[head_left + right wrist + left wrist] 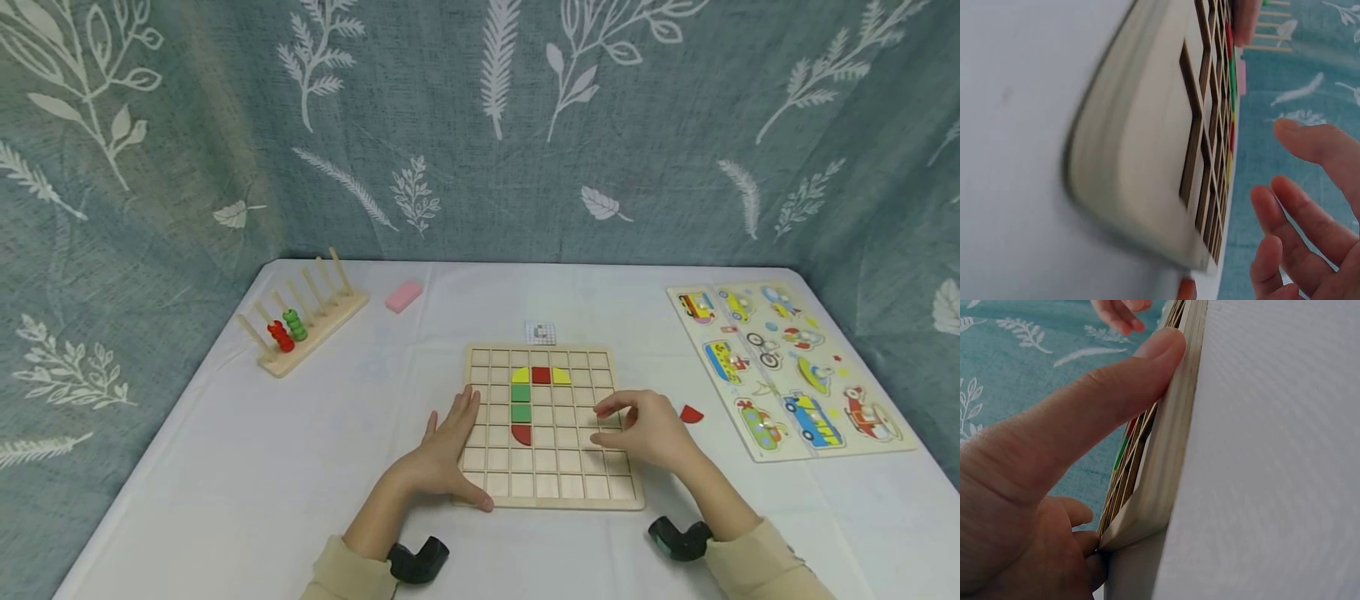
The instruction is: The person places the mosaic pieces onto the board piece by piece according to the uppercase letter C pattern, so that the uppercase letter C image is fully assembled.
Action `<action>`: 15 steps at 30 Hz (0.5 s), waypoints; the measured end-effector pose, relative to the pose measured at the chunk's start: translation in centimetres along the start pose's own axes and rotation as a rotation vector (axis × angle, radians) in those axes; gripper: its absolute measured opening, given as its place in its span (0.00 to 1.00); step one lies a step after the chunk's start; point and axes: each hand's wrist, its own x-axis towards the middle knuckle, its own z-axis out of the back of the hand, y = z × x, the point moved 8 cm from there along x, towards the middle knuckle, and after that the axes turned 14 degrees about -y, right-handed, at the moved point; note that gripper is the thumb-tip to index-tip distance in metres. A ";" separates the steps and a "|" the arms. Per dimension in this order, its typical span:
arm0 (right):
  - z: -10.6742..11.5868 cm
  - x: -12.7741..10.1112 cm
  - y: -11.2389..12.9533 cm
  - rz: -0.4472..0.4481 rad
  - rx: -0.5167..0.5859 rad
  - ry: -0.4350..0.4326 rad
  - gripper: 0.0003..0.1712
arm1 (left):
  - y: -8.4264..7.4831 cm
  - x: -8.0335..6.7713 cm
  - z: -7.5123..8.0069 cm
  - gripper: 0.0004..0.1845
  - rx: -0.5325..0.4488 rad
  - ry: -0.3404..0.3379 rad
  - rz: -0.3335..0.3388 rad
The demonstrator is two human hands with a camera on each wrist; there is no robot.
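Observation:
A wooden grid board [585, 487] lies flat on the table. Several coloured pieces sit in its cells: two yellow corners beside a red square [541, 376] in a row, then green squares [521, 402] and a red quarter-round [522, 434] down the left. My left hand [441, 462] rests at the board's left front corner, fingers straight along the left rim and thumb [1154, 356] on the front rim. Over the board's right columns hovers my right hand [648, 429], thumb and index finger apart with nothing between them. Another red quarter-round [692, 414] lies right of the board.
Behind the board lies a small pattern card [540, 332]. A pink block [404, 296] and a peg stand [322, 330] with red and green beads are at the back left. A vehicle picture puzzle [795, 375] covers the right side. Grey-green leaf-patterned cloth hangs behind the table.

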 end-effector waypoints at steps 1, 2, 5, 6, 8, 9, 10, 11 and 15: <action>0.2 0.0 -0.1 -0.001 -0.003 -0.007 0.15 | 0.0 0.0 0.0 0.74 0.002 0.001 -0.001; 0.5 0.0 -0.2 0.000 -0.006 -0.013 0.15 | 0.0 0.0 0.0 0.74 0.002 0.001 -0.003; 1.1 0.0 -0.4 0.015 -0.007 -0.023 0.16 | 0.0 0.0 0.0 0.74 0.000 0.002 -0.001; 1.3 0.0 -0.5 0.019 -0.006 -0.025 0.16 | 0.0 0.0 -0.1 0.74 0.000 0.003 0.000; 1.7 -0.1 -0.7 0.031 -0.006 -0.032 0.17 | 0.1 0.0 -0.1 0.74 -0.002 0.005 0.003; 1.9 -0.2 -0.8 0.033 -0.006 -0.035 0.17 | 0.1 0.0 -0.1 0.74 -0.003 0.004 0.004; 2.1 -0.2 -1.0 0.035 -0.007 -0.040 0.17 | 0.1 0.0 -0.1 0.74 -0.002 0.005 0.004; 2.3 -0.2 -1.2 0.038 -0.008 -0.046 0.17 | 0.1 0.0 -0.1 0.74 -0.002 0.005 0.003; 3.0 -0.4 -1.8 0.050 -0.013 -0.070 0.18 | 0.1 0.0 -0.1 0.74 -0.003 0.002 -0.002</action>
